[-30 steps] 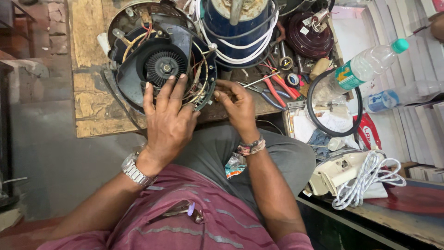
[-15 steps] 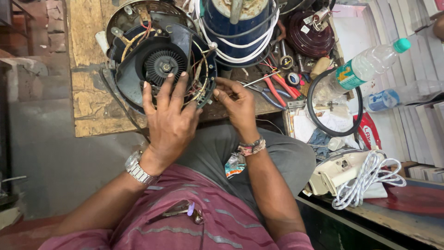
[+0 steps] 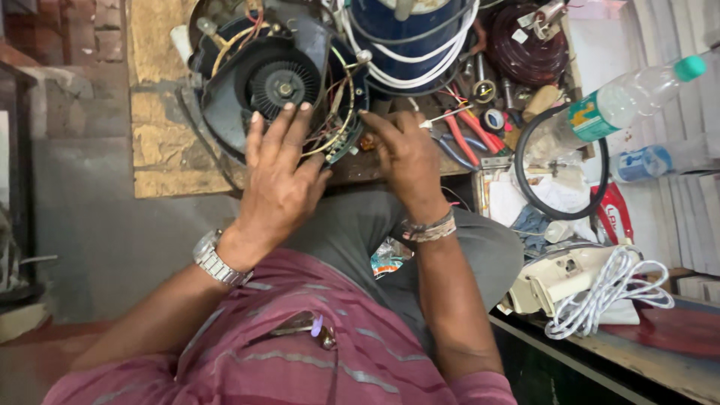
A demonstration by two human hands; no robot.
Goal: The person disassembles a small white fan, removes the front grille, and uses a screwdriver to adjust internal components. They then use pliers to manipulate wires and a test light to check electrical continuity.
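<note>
While left hand [image 3: 279, 180] lies spread on motor housing [image 3: 262, 82], right hand [image 3: 405, 161] seemingly pinches wires [image 3: 337, 112].

— How does the left hand [image 3: 279, 178] lie?
— Palm down, back to the camera, fingers spread and stretched forward, forearm reaching up from the lower left with the wrist straight.
— And the right hand [image 3: 407, 155]?
— Close beside it, not touching. Knuckles up, fingers curled downward, tips hidden; forearm rising steeply from below.
</note>
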